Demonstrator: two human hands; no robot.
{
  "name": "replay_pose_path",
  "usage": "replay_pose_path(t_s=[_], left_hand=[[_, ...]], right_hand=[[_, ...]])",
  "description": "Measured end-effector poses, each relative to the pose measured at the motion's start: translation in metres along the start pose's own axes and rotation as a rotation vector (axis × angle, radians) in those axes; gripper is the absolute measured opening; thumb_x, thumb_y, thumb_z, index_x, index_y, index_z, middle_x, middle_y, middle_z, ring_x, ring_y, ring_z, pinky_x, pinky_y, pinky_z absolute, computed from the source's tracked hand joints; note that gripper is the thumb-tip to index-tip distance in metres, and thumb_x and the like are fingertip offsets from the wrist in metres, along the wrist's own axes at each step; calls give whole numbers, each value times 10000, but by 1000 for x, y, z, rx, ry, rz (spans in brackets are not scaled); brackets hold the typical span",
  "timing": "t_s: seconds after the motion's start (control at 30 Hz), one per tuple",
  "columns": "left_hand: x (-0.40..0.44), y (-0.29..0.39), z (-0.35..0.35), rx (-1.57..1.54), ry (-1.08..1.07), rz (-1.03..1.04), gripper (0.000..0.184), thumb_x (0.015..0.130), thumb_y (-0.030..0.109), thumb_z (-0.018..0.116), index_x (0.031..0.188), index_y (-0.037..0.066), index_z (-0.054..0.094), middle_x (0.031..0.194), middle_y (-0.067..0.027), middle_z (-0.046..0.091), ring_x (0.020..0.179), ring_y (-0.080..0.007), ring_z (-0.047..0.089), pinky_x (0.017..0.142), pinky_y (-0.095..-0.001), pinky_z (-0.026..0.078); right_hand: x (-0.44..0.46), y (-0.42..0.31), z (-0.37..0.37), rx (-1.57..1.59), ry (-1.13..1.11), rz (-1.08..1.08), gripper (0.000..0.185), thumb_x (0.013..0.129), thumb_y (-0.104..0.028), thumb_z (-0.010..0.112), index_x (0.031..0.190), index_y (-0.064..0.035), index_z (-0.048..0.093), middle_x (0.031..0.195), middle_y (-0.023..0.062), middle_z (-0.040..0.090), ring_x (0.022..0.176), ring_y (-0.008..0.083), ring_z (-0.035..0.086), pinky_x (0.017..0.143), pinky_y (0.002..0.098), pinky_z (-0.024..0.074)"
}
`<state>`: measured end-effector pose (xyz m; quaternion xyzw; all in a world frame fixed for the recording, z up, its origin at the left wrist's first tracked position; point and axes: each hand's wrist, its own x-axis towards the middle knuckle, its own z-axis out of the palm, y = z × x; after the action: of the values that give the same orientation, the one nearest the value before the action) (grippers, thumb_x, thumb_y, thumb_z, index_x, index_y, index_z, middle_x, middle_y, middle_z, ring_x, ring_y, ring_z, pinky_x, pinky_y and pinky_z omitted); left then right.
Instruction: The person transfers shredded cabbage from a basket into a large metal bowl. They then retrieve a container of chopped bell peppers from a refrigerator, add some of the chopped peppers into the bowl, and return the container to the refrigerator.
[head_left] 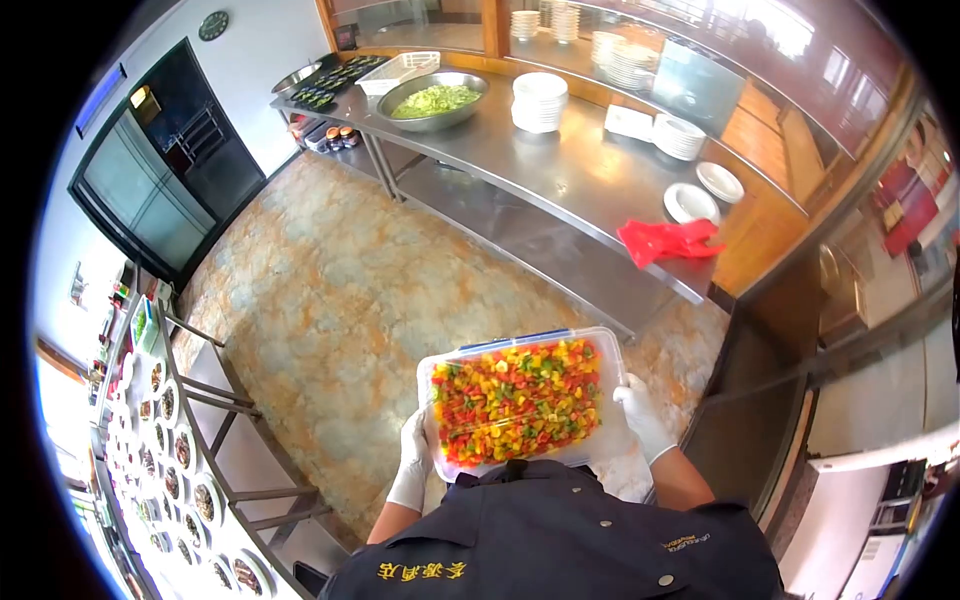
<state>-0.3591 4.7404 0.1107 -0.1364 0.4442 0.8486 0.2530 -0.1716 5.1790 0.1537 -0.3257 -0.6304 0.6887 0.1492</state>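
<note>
Between my two gloved hands is a clear plastic storage box [425,385] with a blue edge along its far side. Chopped peppers [520,400] in red, yellow and green fill it. My left hand [414,445], in a white glove, grips the box's left side. On the opposite side my right hand [638,408], also gloved, has its fingers at the rim. The box is close in front of my dark jacket [560,540], above the floor. Parts of the fingers are hidden behind the box walls.
A long steel table [570,170] carries a metal bowl of chopped greens [432,100], stacked white plates [540,102], a white basket [400,72] and a red cloth-like item [668,240] at its corner. On the left stands a table with many filled plates [205,500]. A doorway [190,150] is at the far left.
</note>
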Motion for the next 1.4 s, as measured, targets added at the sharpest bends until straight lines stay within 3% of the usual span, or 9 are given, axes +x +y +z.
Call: replay_pose_path(t_s=[0.2, 0.47, 0.7, 0.87, 0.97, 1.2, 1.33, 1.37, 1.4], left_hand=[[158, 36, -7, -106, 78, -83, 320, 1011, 232, 556, 1193, -9, 663, 1148, -98, 693, 1031, -194, 646, 917, -335, 522], [412, 197, 183, 318, -94, -121, 333, 1024, 289, 575, 1049, -6, 727, 959, -60, 715, 845, -163, 641, 771, -340, 526], [731, 199, 288, 669, -229, -177, 396, 995, 354, 608, 1030, -22, 728, 903, -86, 710, 766, -184, 625, 669, -365, 495], [897, 223, 354, 1007, -219, -221, 342, 974, 294, 599, 1042, -20, 719, 907, -114, 699, 761, -220, 628, 711, -376, 519], [964, 255, 377, 816, -154, -392, 321, 961, 268, 610, 1195, 61, 685, 1082, -104, 707, 910, -233, 657, 814, -404, 560], [1003, 307, 377, 388, -695, -630, 478, 980, 207, 629, 1390, -26, 554, 1337, -157, 655, 1171, -262, 656, 1054, -436, 507], [1037, 320, 361, 488, -752, -699, 451, 928, 138, 708, 1325, -31, 577, 1236, -127, 684, 1093, -238, 669, 999, -391, 528], [1042, 325, 366, 443, -736, -758, 371, 914, -27, 633, 1283, -19, 597, 1142, -86, 695, 1005, -183, 681, 893, -315, 560], [1049, 327, 372, 518, -775, -744, 377, 911, -30, 626, 1287, -15, 597, 1151, -84, 693, 1000, -173, 676, 884, -306, 557]], right_hand=[[157, -13, 82, -90, -14, 71, 156, 670, 12, 573, 719, -110, 489, 713, -37, 490, 660, 114, 456, 594, 292, 374], [349, -101, 127, 33, 174, 97, 181, 667, 3, 562, 825, -81, 584, 786, -38, 539, 723, 110, 510, 683, 267, 406], [522, -138, 162, 123, 461, 190, 200, 693, -53, 584, 890, -69, 611, 827, -14, 558, 771, 131, 504, 706, 290, 417], [686, -81, 174, 129, 467, 199, 210, 756, -97, 599, 962, -70, 632, 860, 7, 574, 787, 149, 532, 694, 325, 448], [750, -108, 198, 168, 506, 164, 179, 796, -115, 604, 962, -62, 643, 845, 0, 584, 777, 148, 553, 686, 324, 462], [795, -140, 233, 109, 446, 258, 207, 891, -127, 581, 1076, -46, 624, 874, 1, 615, 809, 120, 584, 683, 292, 478], [776, -147, 276, 139, 790, 218, 121, 911, -116, 574, 1004, -66, 632, 836, -32, 585, 747, 76, 547, 645, 273, 470], [770, -136, 280, 141, 932, 225, 97, 913, -113, 573, 973, -71, 637, 823, -41, 575, 728, 67, 536, 636, 272, 467], [760, -125, 282, 165, 907, 193, 85, 914, -115, 573, 953, -70, 636, 822, -40, 566, 731, 65, 531, 631, 271, 463]])
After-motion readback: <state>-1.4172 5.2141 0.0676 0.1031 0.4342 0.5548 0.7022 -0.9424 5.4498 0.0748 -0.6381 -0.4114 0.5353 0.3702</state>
